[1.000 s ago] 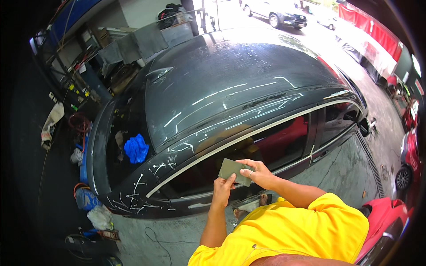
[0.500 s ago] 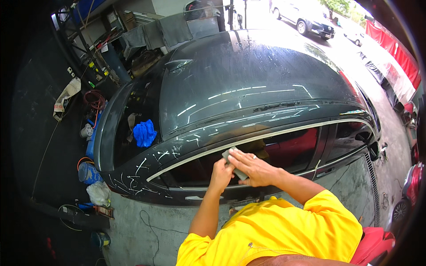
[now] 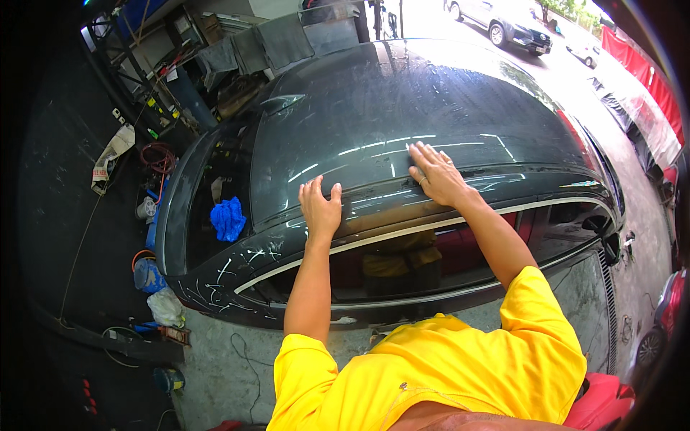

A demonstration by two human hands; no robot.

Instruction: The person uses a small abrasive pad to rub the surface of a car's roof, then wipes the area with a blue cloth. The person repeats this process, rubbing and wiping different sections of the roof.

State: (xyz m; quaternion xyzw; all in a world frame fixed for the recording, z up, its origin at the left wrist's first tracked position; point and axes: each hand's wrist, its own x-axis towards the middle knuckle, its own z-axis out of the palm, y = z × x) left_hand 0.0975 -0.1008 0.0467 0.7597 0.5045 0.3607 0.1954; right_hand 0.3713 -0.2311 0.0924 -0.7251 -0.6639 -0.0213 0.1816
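Note:
In front of me stands a dark grey car, its roof (image 3: 388, 108) wet and streaked. My left hand (image 3: 320, 207) is at the roof's near edge, fingers a little apart, with nothing visible in it. Further right, my right hand (image 3: 440, 174) reaches over the roof with its fingers stretched out flat and the thumb apart. A ring shows on it. The grey block does not show; whether it lies under a palm I cannot tell. Below my hands runs the dark side window (image 3: 402, 262) with pale trim. Toward the rear, white marks (image 3: 215, 284) cover the body panel.
A crumpled blue cloth (image 3: 228, 219) lies on the rear glass. At the left are a blue bucket (image 3: 149, 276), a plastic bag (image 3: 166, 307) and coiled red hose (image 3: 156, 156). A floor grate (image 3: 609, 309) runs at the right, near a red car (image 3: 668, 309).
Both hands have come apart and moved up from the window trim to the roof's near edge. The grey block they held together is out of sight.

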